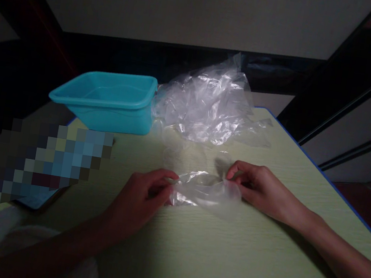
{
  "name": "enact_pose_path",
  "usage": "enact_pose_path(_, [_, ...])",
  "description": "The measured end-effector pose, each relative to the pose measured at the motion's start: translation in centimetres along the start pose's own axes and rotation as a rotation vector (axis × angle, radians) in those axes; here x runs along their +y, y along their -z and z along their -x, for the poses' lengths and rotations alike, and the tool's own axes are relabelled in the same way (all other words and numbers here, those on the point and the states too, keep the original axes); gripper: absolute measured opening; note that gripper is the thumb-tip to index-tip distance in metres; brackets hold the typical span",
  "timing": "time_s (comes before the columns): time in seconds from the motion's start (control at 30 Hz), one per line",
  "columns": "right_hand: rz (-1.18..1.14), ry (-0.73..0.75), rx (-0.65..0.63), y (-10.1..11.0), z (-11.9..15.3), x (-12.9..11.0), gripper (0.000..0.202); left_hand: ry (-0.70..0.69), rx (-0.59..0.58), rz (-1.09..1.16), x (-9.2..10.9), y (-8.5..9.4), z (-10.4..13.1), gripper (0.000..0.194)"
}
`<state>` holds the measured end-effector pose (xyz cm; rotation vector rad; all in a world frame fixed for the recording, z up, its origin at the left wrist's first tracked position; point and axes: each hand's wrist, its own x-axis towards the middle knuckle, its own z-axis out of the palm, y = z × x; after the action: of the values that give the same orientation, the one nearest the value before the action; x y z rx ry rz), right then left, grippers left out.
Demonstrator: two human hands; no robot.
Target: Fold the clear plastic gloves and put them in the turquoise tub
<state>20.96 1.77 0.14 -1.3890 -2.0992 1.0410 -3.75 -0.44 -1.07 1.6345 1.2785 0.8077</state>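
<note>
A clear, thin plastic bag is stretched between my two hands, just over the table. My left hand pinches its left edge between thumb and fingers. At the other side, my right hand grips the right edge in a pinch. Behind the bag, several round, see-through pieces lie flat on the table; their exact kind is hard to make out. Farther back rises a crumpled heap of clear plastic bags.
A turquoise plastic basin stands at the back left, beside the heap. A flat device with a blurred-out screen lies at the left. The light wooden table has a blue edge. A pale wall panel stands behind it.
</note>
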Motion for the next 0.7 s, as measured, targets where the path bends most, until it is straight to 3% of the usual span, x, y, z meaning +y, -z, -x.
enact_pose_path(0.4, [0.015,-0.008,0.059,-0.4,0.0,0.2,0.012,0.018,0.024,0.027,-0.1,0.0,-0.6,0.027])
enact_pose_path(0.57, [0.012,-0.016,0.062,-0.4,0.0,0.0,0.019,0.133,-0.021,0.209,-0.1,0.3,-0.7,0.048])
enact_pose_path(0.7, [0.01,-0.015,0.056,-0.4,0.1,-0.1,0.021,0.135,0.005,0.196,0.1,1.0,-0.5,0.059])
